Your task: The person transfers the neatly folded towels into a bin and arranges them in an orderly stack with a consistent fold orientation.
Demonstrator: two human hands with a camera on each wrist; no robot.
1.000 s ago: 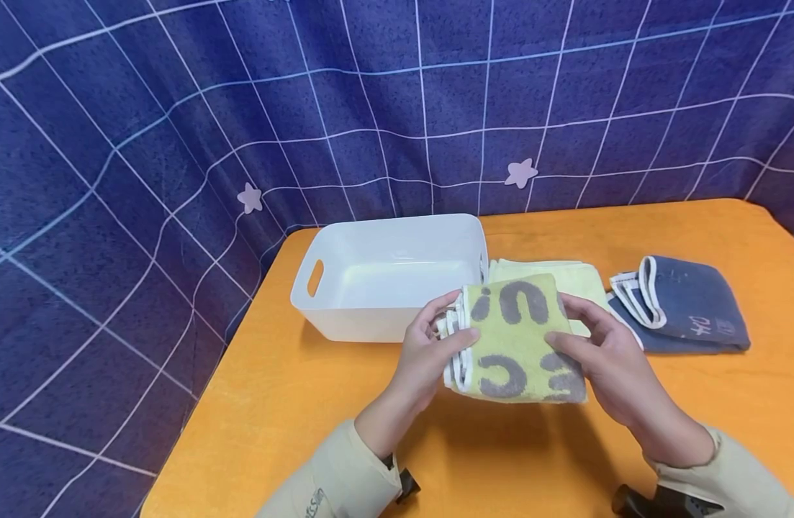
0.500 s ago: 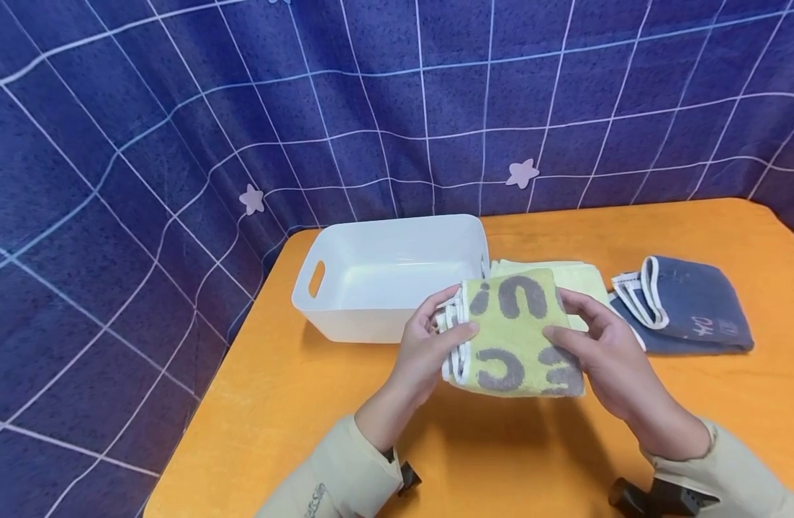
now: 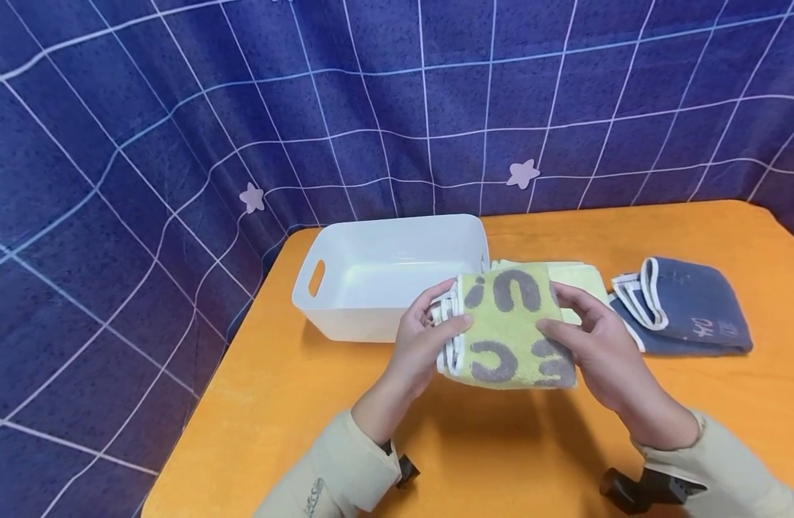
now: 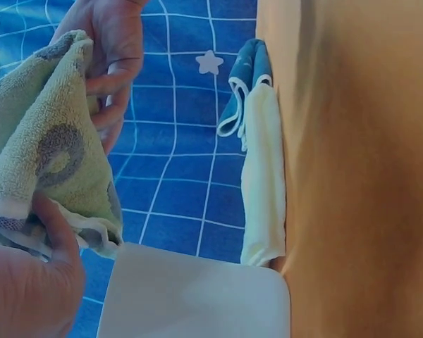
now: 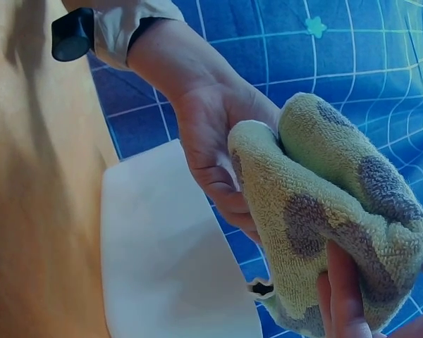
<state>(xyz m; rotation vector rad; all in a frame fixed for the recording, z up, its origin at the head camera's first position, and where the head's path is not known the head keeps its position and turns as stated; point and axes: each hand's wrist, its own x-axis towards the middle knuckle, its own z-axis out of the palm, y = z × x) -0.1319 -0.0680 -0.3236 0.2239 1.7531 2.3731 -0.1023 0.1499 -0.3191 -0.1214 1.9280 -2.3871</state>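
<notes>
Both hands hold a folded yellow towel (image 3: 510, 327) with grey letter-like marks and white edging, raised over the orange table. At its left side, where the white edges stack up, my left hand (image 3: 417, 342) pinches it with the thumb on the front face. The opposite side is gripped by my right hand (image 3: 600, 352), thumb likewise in front and fingers behind. The right wrist view shows the towel (image 5: 324, 211) doubled over in thick layers, with fingers (image 5: 345, 289) against its underside. A pale yellow folded cloth (image 3: 581, 277) lies behind, partly hidden by the towel.
A white plastic bin (image 3: 354, 324) with a handle cutout stands behind the left hand, nothing visible inside. To the right lies a dark blue folded towel (image 3: 701, 309) with white trim. A blue gridded curtain (image 3: 397, 108) hangs behind the orange table (image 3: 273, 403).
Both hands and the yellow towel have shifted slightly up and to the left in the head view, still held the same way. The bin and other cloths stay put.
</notes>
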